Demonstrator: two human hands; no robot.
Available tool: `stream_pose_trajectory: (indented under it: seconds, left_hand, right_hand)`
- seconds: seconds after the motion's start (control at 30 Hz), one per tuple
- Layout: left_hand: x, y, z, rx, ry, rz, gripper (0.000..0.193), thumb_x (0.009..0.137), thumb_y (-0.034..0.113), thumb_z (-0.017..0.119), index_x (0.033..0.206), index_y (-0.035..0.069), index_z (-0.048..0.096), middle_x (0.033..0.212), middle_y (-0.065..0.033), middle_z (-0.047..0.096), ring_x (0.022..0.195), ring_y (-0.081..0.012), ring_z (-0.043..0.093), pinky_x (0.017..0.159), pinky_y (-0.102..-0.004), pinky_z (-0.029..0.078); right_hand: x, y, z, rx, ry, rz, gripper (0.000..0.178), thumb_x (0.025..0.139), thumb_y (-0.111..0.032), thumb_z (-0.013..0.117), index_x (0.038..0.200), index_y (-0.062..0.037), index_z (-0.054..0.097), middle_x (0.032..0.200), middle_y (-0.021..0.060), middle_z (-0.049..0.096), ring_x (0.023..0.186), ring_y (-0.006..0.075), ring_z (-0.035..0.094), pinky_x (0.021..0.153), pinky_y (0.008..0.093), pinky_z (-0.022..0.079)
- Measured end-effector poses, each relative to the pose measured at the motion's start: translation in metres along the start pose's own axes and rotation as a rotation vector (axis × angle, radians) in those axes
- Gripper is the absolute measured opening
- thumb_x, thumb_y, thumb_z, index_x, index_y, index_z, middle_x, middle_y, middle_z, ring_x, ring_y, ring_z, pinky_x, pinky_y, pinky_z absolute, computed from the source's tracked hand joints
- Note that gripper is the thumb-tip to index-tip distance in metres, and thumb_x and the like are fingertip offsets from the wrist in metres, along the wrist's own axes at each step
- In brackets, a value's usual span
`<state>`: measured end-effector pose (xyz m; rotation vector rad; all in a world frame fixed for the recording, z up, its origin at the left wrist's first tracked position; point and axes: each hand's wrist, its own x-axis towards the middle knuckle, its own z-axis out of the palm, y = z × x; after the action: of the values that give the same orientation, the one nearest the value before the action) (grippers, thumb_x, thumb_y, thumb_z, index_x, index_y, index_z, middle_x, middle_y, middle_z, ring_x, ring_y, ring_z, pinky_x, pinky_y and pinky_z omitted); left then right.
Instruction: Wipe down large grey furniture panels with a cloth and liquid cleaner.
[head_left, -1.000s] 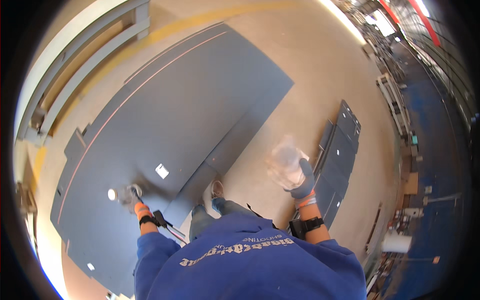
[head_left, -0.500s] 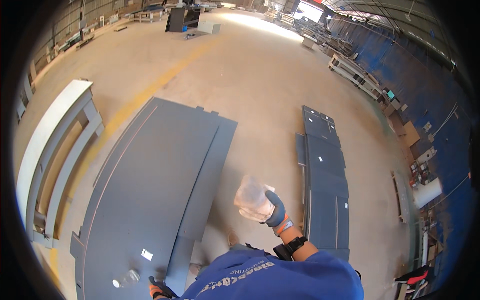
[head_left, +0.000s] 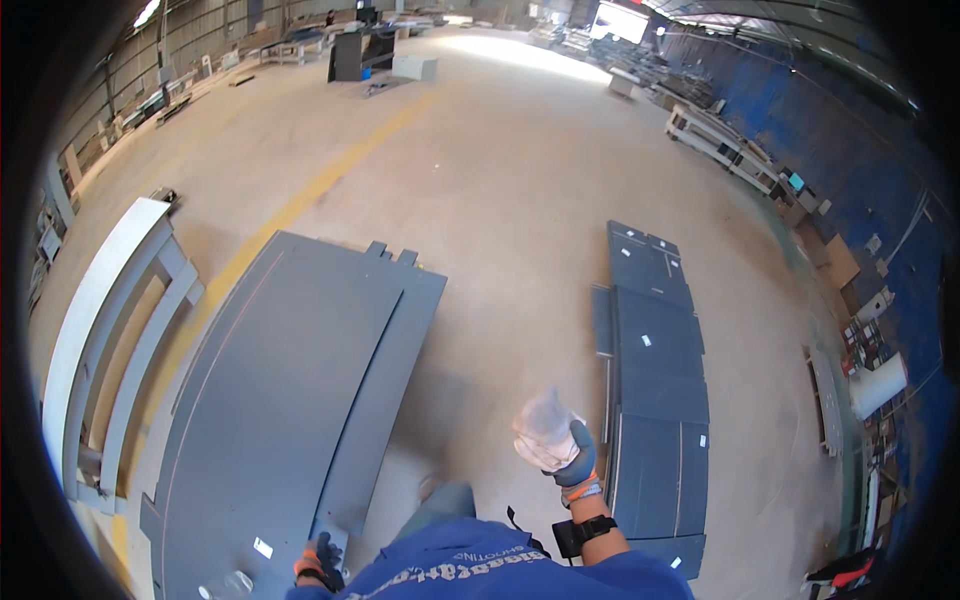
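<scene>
My right hand (head_left: 574, 462), in a dark glove with an orange cuff, grips a crumpled pale bundle (head_left: 543, 430) with a greyish, see-through-looking top; its exact kind cannot be made out. It is held up above the floor, beside the right stack of dark grey panels (head_left: 655, 400). Low at the left, my left hand (head_left: 320, 562) wears a similar glove. Its fingers look loosely apart and nothing shows in them. It is by the near edge of the large dark grey panels (head_left: 290, 370). A clear jar or bottle (head_left: 230, 585) lies on these panels near a white label (head_left: 263, 547).
A white and grey frame (head_left: 110, 300) stands at the far left, near a yellow floor line (head_left: 330, 175). Along the right side are a long bench (head_left: 725, 145), a white roll (head_left: 880, 387) and cartons (head_left: 838, 262). A dark desk (head_left: 350, 55) stands far ahead.
The left panels and jar have slid lower in view, and a leg now shows stepping forward. My right hand, still gripping the bundle, appears further right and lower. My left hand shows more fully.
</scene>
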<state>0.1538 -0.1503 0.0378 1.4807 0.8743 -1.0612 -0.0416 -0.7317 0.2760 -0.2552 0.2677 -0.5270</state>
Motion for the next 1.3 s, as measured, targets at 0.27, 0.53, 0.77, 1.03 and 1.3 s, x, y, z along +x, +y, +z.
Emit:
stream_pose_trajectory:
  seconds: [0.27,0.53,0.77,1.03,1.3]
  left_hand:
    - [0.015,0.117,0.066,0.541,0.035,0.183,0.041,0.089,0.047,0.056,0.091,0.007,0.067,0.075,-0.0093,0.065,0.06,-0.0214,0.058,0.053,-0.038,0.045]
    - [0.115,0.26,0.244,0.594,0.543,0.429,0.066,0.08,0.05,0.063,0.126,0.004,0.055,0.124,-0.022,0.058,0.122,-0.0366,0.051,0.102,-0.0421,0.04]
    - [0.063,0.356,0.297,0.71,0.697,0.574,0.065,0.084,0.045,0.059,0.134,0.005,0.045,0.137,-0.018,0.045,0.128,-0.0345,0.042,0.105,-0.0401,0.036]
    - [0.127,0.443,0.306,0.961,0.979,0.683,0.082,0.085,0.057,0.056,0.144,0.005,0.031,0.148,-0.0186,0.033,0.14,-0.0329,0.026,0.114,-0.0462,0.02]
    - [0.224,0.492,0.349,1.15,1.179,0.54,0.081,0.089,0.051,0.049,0.146,0.0,0.024,0.151,-0.0234,0.025,0.14,-0.0388,0.022,0.114,-0.0498,0.016]
  right_hand:
    - [0.035,-0.015,-0.027,-0.113,0.156,0.013,0.058,0.091,-0.04,0.054,0.136,-0.0039,0.044,0.135,0.0148,0.052,0.122,0.032,0.051,0.104,0.0479,0.041]
    - [0.209,-0.032,0.053,-0.349,0.068,0.322,0.058,0.091,-0.04,0.054,0.135,-0.0038,0.043,0.134,0.0158,0.051,0.124,0.0313,0.05,0.104,0.0473,0.042]
    - [0.401,0.064,0.088,-0.469,0.051,0.541,0.057,0.093,-0.038,0.051,0.137,-0.0031,0.04,0.131,0.0142,0.052,0.119,0.0285,0.053,0.1,0.0401,0.046]
    - [0.555,0.188,-0.024,-1.017,0.512,0.1,0.06,0.088,-0.042,0.061,0.132,-0.0048,0.043,0.114,0.0071,0.055,0.096,0.0171,0.057,0.079,0.0308,0.05]
    - [0.626,0.272,-0.095,-2.241,-0.164,0.061,0.066,0.082,-0.022,0.057,0.136,0.0091,0.035,0.141,0.0271,0.037,0.14,0.041,0.021,0.118,0.0491,0.011]
